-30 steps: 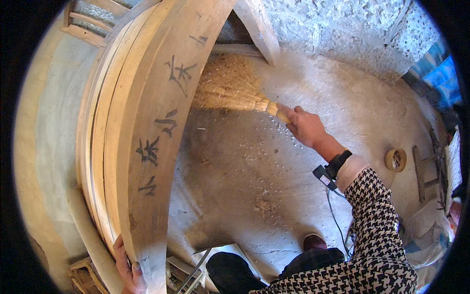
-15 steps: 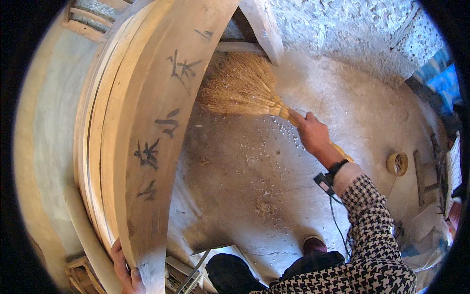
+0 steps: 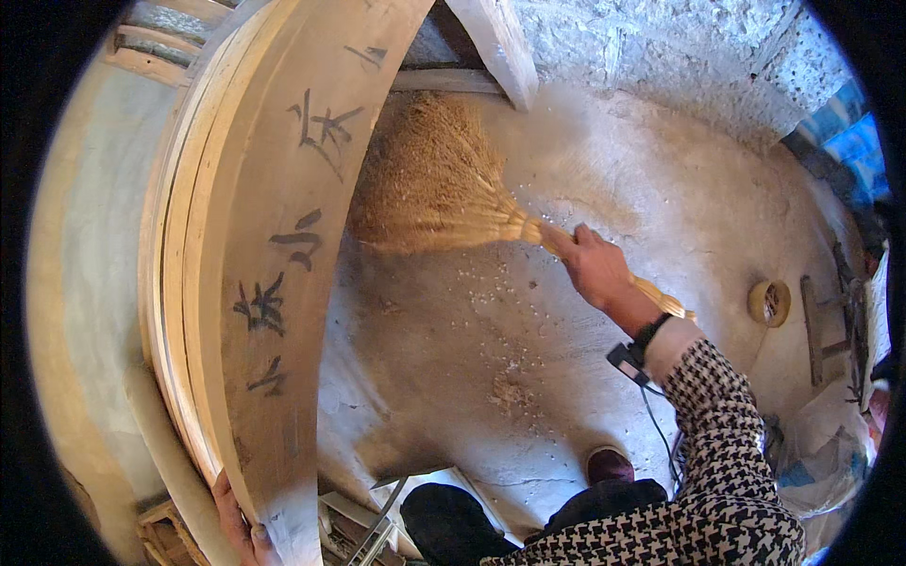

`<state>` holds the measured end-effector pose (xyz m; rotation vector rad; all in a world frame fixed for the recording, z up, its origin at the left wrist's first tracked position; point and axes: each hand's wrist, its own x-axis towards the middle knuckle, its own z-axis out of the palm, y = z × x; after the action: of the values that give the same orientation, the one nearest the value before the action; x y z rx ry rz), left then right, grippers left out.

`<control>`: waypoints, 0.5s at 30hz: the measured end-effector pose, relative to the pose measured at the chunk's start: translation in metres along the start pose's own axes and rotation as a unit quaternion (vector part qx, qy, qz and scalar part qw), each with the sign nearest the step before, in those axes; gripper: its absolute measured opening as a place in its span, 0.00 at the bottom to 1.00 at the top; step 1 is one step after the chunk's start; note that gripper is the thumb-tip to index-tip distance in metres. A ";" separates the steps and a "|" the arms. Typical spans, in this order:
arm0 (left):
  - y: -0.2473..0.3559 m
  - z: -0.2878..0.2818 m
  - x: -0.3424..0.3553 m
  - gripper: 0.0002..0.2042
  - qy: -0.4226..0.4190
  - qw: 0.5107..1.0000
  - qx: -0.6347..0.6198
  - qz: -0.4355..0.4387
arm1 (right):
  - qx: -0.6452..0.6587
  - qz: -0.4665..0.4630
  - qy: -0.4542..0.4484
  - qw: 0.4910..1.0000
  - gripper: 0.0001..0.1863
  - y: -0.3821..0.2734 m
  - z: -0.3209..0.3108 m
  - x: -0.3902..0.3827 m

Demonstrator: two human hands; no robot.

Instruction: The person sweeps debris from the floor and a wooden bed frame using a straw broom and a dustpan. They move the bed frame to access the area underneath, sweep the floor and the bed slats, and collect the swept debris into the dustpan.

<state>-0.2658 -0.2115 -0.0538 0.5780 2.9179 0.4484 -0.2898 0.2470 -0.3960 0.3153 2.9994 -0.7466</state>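
Note:
My right hand (image 3: 601, 271) is closed around the handle of a straw broom (image 3: 434, 184). Its wide, fanned bristles lie over the concrete floor, with their left edge against or partly behind a long wooden board (image 3: 274, 203) that stands tilted on my left. Dark brushed marks run along the board's face. At the bottom left, my left hand (image 3: 238, 528) grips the board's near end, fingers on one side and thumb on the other. Small white bits (image 3: 491, 292) and a patch of crumbly debris (image 3: 512, 389) are scattered on the floor between the broom and my feet.
More boards (image 3: 179, 245) are stacked behind the marked one. A roll of tape (image 3: 769, 303), a small wooden frame (image 3: 812, 330) and a clear plastic bag (image 3: 823, 448) lie at the right. A rough wall (image 3: 661, 47) closes the far side. My shoe (image 3: 609, 465) is at the lower middle.
The broom has swept left and a little nearer to me, with my right hand following. The boards sit slightly further left in view. My left hand keeps its grip.

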 end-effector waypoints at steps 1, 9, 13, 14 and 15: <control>-0.001 -0.003 0.000 0.35 -0.011 1.000 0.019 0.013 | -0.007 0.002 0.000 1.000 0.31 0.003 -0.003 -0.006; 0.002 -0.010 0.001 0.32 -0.024 0.994 0.081 0.063 | -0.039 -0.010 0.053 0.998 0.28 0.011 0.006 0.066; 0.005 -0.010 0.003 0.32 -0.020 0.991 0.114 0.069 | -0.023 -0.067 0.071 0.995 0.28 -0.020 0.021 0.118; 0.006 -0.010 0.004 0.32 -0.023 0.993 0.098 0.070 | -0.035 -0.064 0.055 0.996 0.28 -0.029 0.023 0.126; 0.006 -0.010 0.004 0.32 -0.025 0.994 0.080 0.071 | -0.041 -0.068 0.049 0.996 0.28 -0.034 0.023 0.129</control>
<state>-0.2693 -0.2072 -0.0429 0.8113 2.8943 0.2123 -0.4234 0.2315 -0.4109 0.1494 3.1595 -0.6321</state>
